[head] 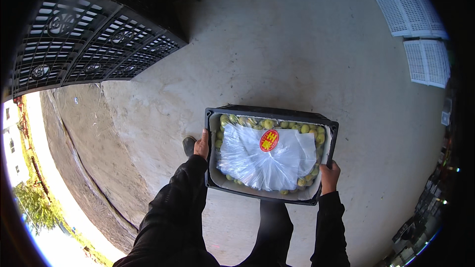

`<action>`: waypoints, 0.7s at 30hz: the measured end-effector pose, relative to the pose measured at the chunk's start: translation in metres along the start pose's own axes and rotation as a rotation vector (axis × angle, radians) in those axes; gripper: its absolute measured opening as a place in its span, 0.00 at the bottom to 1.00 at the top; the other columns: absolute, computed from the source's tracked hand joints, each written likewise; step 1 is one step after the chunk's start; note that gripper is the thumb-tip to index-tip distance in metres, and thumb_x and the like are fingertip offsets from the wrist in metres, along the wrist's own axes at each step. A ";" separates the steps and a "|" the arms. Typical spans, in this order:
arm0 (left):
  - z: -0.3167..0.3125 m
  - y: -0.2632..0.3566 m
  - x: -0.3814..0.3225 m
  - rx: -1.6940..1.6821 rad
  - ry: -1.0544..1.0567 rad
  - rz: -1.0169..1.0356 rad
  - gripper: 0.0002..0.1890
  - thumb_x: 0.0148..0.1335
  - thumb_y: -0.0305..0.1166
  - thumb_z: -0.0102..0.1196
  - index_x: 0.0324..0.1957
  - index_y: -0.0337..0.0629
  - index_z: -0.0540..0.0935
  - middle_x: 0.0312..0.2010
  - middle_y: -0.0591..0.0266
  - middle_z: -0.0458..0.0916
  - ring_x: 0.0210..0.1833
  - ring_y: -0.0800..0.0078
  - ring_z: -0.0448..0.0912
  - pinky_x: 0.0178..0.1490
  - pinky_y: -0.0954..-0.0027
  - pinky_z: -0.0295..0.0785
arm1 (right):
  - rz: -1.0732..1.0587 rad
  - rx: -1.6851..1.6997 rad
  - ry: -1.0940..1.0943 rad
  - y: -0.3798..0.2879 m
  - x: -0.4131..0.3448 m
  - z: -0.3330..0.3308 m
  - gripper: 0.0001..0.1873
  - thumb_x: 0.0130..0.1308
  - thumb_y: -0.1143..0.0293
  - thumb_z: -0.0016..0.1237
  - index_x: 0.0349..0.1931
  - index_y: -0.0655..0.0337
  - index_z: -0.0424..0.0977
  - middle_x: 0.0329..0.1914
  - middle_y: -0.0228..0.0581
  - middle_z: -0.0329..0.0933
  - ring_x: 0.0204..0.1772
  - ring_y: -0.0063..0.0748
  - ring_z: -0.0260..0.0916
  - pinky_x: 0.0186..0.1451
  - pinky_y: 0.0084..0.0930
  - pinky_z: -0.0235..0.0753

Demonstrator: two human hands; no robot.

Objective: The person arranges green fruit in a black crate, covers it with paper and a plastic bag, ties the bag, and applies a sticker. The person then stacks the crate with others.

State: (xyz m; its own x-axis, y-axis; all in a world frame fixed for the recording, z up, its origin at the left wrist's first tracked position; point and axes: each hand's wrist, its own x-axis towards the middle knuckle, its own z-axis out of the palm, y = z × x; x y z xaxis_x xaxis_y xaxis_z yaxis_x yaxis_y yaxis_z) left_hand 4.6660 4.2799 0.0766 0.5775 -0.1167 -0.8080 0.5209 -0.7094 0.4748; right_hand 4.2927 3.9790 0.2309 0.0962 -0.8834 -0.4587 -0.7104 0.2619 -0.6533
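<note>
A black plastic crate (272, 111) hangs in front of my legs, tilted slightly, its right side lower in the view. My left hand (201, 145) grips its left end wall, thumb on top, and my right hand (330, 177) grips the right end wall. Inside, pale lining runs around the walls. Round green-yellow fruits (305, 128) show along the edges. Clear plastic film (246, 159) gathered at the middle covers most of them, with white sheets beneath and a red oval label (269, 140) on top. The fingers under the crate are hidden.
Tall stacked black plastic crates (122, 37) stand at the upper left. White slatted crates (426, 61) are stacked along the far right. Concrete floor (282, 52) lies around me, with a rough edge (92, 178) at left beside a bright outdoor area. Various stacked goods (426, 200) line the lower right.
</note>
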 end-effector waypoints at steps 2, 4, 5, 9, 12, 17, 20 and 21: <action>-0.054 0.025 -0.028 0.041 0.025 0.034 0.46 0.65 0.71 0.44 0.38 0.25 0.84 0.31 0.53 0.81 0.38 0.69 0.76 0.49 0.66 0.71 | 0.049 0.063 -0.070 -0.047 -0.032 0.000 0.01 0.53 0.80 0.46 0.26 0.68 0.71 0.24 0.23 0.69 0.29 0.16 0.60 0.32 0.21 0.62; -0.103 0.053 -0.072 0.102 0.023 0.063 0.44 0.66 0.69 0.44 0.39 0.25 0.84 0.30 0.50 0.82 0.40 0.68 0.78 0.50 0.65 0.73 | 0.062 0.141 -0.118 -0.089 -0.054 -0.007 0.02 0.53 0.80 0.46 0.27 0.68 0.72 0.26 0.25 0.71 0.30 0.16 0.62 0.35 0.20 0.64; -0.145 0.068 -0.098 0.149 0.003 0.076 0.44 0.67 0.68 0.44 0.40 0.25 0.84 0.30 0.50 0.82 0.41 0.68 0.79 0.50 0.64 0.73 | 0.078 0.083 -0.163 -0.121 -0.075 -0.011 0.03 0.52 0.80 0.46 0.28 0.68 0.73 0.27 0.25 0.71 0.31 0.17 0.63 0.36 0.20 0.65; -0.303 0.128 -0.236 0.046 0.088 0.091 0.39 0.68 0.64 0.48 0.40 0.26 0.85 0.27 0.56 0.82 0.36 0.73 0.79 0.42 0.67 0.74 | -0.009 0.159 -0.305 -0.250 -0.161 -0.030 0.02 0.51 0.82 0.48 0.26 0.67 0.73 0.25 0.24 0.71 0.29 0.15 0.63 0.33 0.20 0.64; -0.401 0.171 -0.344 -0.034 0.098 0.186 0.31 0.69 0.55 0.52 0.29 0.31 0.82 0.21 0.71 0.75 0.26 0.81 0.71 0.29 0.71 0.65 | -0.123 0.086 -0.412 -0.368 -0.223 -0.061 0.01 0.52 0.80 0.50 0.24 0.67 0.73 0.23 0.23 0.70 0.28 0.15 0.62 0.30 0.21 0.63; -0.557 0.262 -0.478 -0.149 0.251 0.465 0.20 0.68 0.43 0.56 0.27 0.34 0.79 0.20 0.74 0.72 0.23 0.84 0.68 0.26 0.73 0.60 | -0.490 -0.016 -0.516 -0.571 -0.301 -0.065 0.05 0.52 0.76 0.52 0.23 0.70 0.74 0.21 0.25 0.71 0.26 0.15 0.63 0.27 0.23 0.64; -0.617 0.323 -0.523 -0.421 0.110 0.591 0.16 0.68 0.40 0.54 0.38 0.33 0.82 0.28 0.69 0.79 0.30 0.82 0.74 0.34 0.76 0.66 | -0.610 0.022 -0.512 -0.692 -0.339 -0.100 0.07 0.53 0.74 0.53 0.27 0.71 0.77 0.23 0.27 0.75 0.28 0.14 0.65 0.29 0.21 0.67; -0.640 0.338 -0.538 -0.540 0.061 0.689 0.18 0.68 0.40 0.52 0.44 0.32 0.83 0.33 0.66 0.83 0.34 0.80 0.78 0.40 0.76 0.70 | -0.648 0.092 -0.538 -0.723 -0.354 -0.104 0.08 0.54 0.74 0.52 0.30 0.72 0.78 0.26 0.28 0.77 0.29 0.14 0.67 0.31 0.20 0.68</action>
State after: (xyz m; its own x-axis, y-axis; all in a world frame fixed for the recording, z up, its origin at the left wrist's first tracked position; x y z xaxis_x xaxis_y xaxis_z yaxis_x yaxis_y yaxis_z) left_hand 4.9334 4.5478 0.8954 0.8976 -0.3498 -0.2681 0.2613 -0.0675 0.9629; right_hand 4.6995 4.0620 0.9284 0.7997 -0.5708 -0.1859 -0.3435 -0.1811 -0.9215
